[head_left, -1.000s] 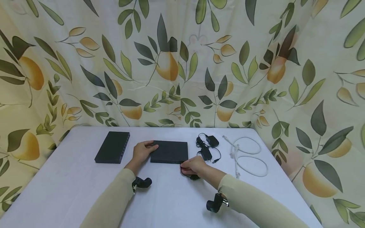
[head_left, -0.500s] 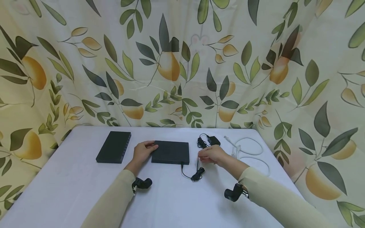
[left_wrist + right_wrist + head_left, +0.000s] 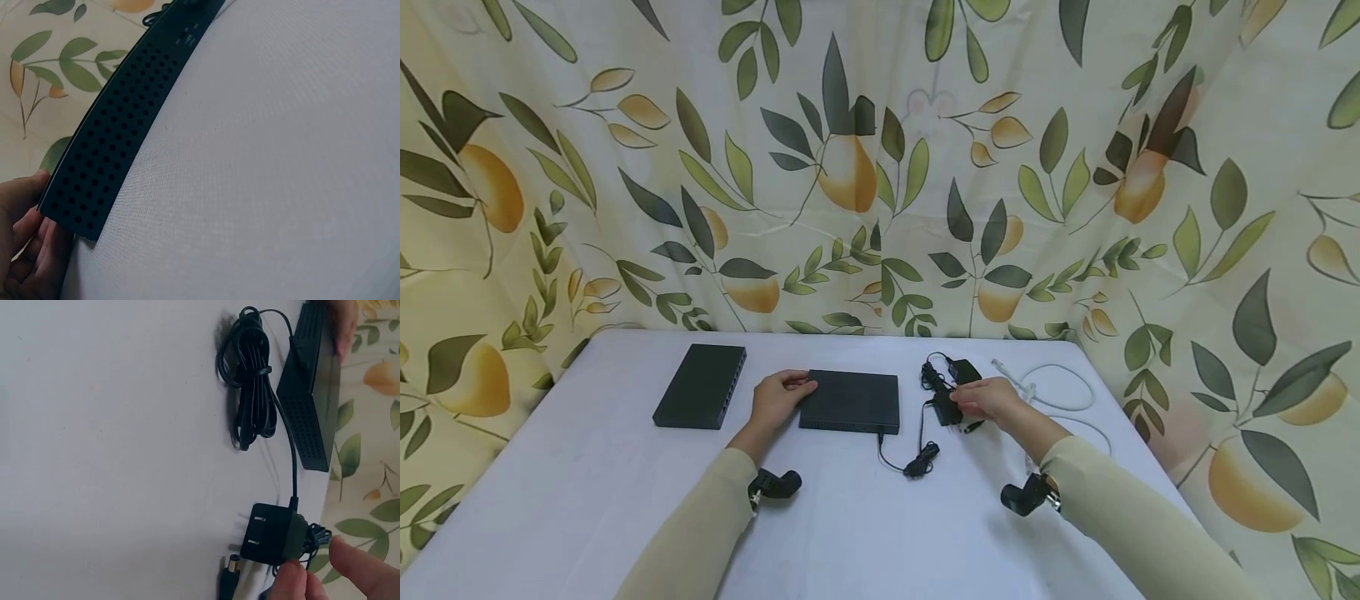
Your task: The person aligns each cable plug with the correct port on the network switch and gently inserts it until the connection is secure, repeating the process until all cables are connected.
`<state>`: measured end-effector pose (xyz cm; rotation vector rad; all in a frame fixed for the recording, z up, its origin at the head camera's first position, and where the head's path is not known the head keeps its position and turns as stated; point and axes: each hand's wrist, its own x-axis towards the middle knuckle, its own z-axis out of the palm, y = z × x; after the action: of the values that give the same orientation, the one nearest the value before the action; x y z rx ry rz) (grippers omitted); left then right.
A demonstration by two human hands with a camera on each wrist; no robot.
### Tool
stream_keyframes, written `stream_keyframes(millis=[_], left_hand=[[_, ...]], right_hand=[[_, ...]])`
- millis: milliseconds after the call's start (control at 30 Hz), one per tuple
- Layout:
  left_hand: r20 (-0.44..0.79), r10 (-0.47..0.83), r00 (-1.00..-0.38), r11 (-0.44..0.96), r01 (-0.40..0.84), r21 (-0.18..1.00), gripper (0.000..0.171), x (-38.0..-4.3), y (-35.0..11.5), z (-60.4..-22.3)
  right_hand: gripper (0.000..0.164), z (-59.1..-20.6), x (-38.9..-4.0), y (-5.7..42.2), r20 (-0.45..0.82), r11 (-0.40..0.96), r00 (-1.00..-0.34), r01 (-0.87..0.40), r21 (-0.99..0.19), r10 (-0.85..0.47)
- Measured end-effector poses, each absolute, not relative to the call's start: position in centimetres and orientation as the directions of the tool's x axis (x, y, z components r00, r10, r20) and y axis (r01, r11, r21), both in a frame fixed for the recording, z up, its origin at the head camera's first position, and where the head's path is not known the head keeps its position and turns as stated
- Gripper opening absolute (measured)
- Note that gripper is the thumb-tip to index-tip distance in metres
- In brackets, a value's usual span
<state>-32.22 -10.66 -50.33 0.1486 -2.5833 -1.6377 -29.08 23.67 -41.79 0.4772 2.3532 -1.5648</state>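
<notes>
My left hand [image 3: 775, 400] holds the left end of a flat black network switch [image 3: 850, 402] lying on the table. Its perforated side [image 3: 119, 131] faces the left wrist camera. A thin black cord with a bundled coil [image 3: 253, 381] runs from the switch's near edge to a black two-prong power adapter [image 3: 270, 534]. My right hand [image 3: 996, 402] is at that adapter. A fingertip touches one corner of it, while another finger stands apart, with a gap between. The adapter's prongs point toward the near side.
A second black network switch [image 3: 700, 387] with a row of ports lies to the left. Another adapter [image 3: 964, 372] sits behind my right fingers, and a barrel plug [image 3: 234, 565] lies beside them. Looped white network cable [image 3: 1027, 388] lies at the right. A fruit-patterned curtain [image 3: 880, 208] hangs behind the table.
My right hand has let go of the cord's plug at the switch's near edge and moved right to the adapter. The plug stays at the switch. My left hand has stayed put.
</notes>
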Motion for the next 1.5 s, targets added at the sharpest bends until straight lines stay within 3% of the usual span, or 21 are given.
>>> stream_keyframes(millis=[467,800,1133,1300,1500], left_hand=[[0.002,-0.128,-0.992,0.424,-0.053,0.904,0.039,-32.1,-10.5,-50.4],[0.015,-0.115,-0.993,0.426,-0.035,0.904,0.040,-32.0,-10.6,-50.5],[0.010,-0.123,-0.992,0.427,-0.044,0.903,0.040,-32.0,-10.6,-50.3],[0.009,-0.126,-0.992,0.432,-0.047,0.901,0.040,-32.0,-10.6,-50.3],[0.001,-0.126,-0.992,0.427,-0.053,0.903,0.040,-32.2,-10.7,-50.4]], right_hand=[[0.043,-43.3,-29.4,23.8,-0.423,0.365,-0.892,0.452,-0.814,0.161],[0.043,-44.9,-30.1,23.7,-0.375,0.530,-0.898,0.440,-0.725,0.231],[0.038,-43.7,-29.5,22.3,-0.327,0.621,-0.917,0.396,-0.676,0.229],[0.035,-43.9,-29.7,21.9,-0.337,0.612,-0.917,0.395,-0.685,0.214],[0.041,-44.3,-30.4,22.1,-0.430,0.480,-0.875,0.482,-0.733,0.223]])
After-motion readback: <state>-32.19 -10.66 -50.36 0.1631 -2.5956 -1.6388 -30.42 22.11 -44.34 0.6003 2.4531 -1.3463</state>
